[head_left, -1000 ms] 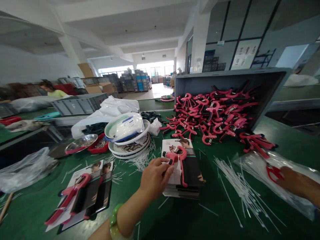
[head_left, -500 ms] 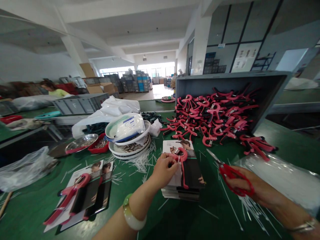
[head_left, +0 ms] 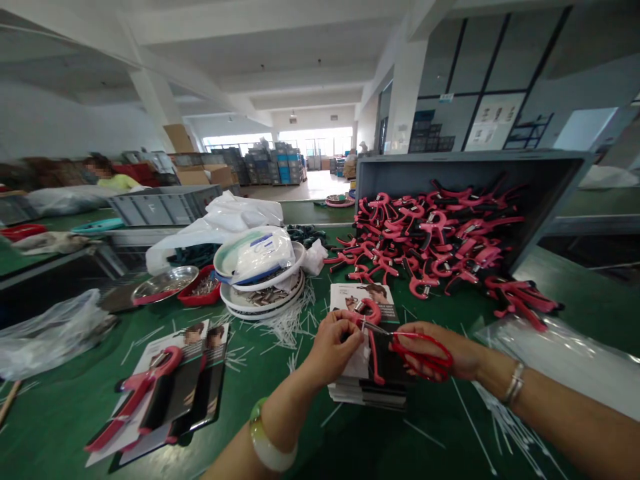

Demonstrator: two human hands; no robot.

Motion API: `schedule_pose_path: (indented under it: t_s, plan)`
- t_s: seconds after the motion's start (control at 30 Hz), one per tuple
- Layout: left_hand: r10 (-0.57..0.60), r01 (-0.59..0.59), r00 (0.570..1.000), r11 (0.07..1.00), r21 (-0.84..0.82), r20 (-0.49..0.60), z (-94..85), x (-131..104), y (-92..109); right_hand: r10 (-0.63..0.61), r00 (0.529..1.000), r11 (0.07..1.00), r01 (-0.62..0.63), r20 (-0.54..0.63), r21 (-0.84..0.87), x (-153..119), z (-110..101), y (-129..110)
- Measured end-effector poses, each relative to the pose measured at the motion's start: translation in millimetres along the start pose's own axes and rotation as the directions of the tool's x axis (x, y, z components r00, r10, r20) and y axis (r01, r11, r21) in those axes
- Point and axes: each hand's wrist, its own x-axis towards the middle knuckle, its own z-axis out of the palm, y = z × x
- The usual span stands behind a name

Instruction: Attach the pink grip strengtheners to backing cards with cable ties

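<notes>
My left hand [head_left: 336, 347] is closed in a pinch at the pink-and-black plier-like tool [head_left: 376, 357], which lies on a stack of printed cards [head_left: 367, 397]. A small white cable tie [head_left: 365, 325] shows beside its fingertips; exactly what the pinch grips is partly hidden. Red-handled scissors [head_left: 425, 353] are in my right hand [head_left: 443, 340], fingers wrapped round the handles. Their blades point left, with the tips at the tie. Two more carded pink tools [head_left: 145, 393] lie to the left.
A tipped grey crate [head_left: 473, 157] spills many pink tools at the back right. White bowls [head_left: 260, 307], a red tray [head_left: 201, 287] of metal parts and loose white ties [head_left: 285, 320] lie left of centre. Plastic bags [head_left: 575, 360] lie right. Another person [head_left: 110, 175] is at the far left.
My right hand has brought the scissors leftward from beside the stack to the tool and tie. My left hand keeps its pinch in nearly the same place.
</notes>
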Motion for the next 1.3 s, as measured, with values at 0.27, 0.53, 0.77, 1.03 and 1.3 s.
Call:
schedule_pose_path:
  t_s: [0.27, 0.53, 0.77, 1.03, 1.3]
  plan:
    - [0.041, -0.041, 0.999, 0.999, 0.001, 0.028, 0.8, 0, -6, 0.070, 0.996, 0.992, -0.075, 0.055, 0.100, 8, -6, 0]
    - [0.018, -0.021, 0.999, 0.997, -0.077, -0.041, 5.1, -4, -6, -0.029, 0.999, 0.972, 0.018, -0.043, -0.236, 2, 5, -6]
    - [-0.316, 0.117, 0.862, 0.885, -0.450, -0.396, -6.3, 4, -36, 0.115, 0.987, 0.846, -0.040, 0.108, -0.532, -13, -9, -41]
    - [-0.117, 0.093, 0.958, 0.990, -0.102, -0.263, -19.1, -12, -34, 0.187, 0.975, 0.437, 0.025, 0.118, -0.899, 2, 16, -99]
    - [-0.209, 0.206, 0.978, 0.959, -0.197, 0.006, -10.9, -12, -29, 0.234, 0.944, 0.364, 0.138, 0.233, -0.921, 27, 13, -112]
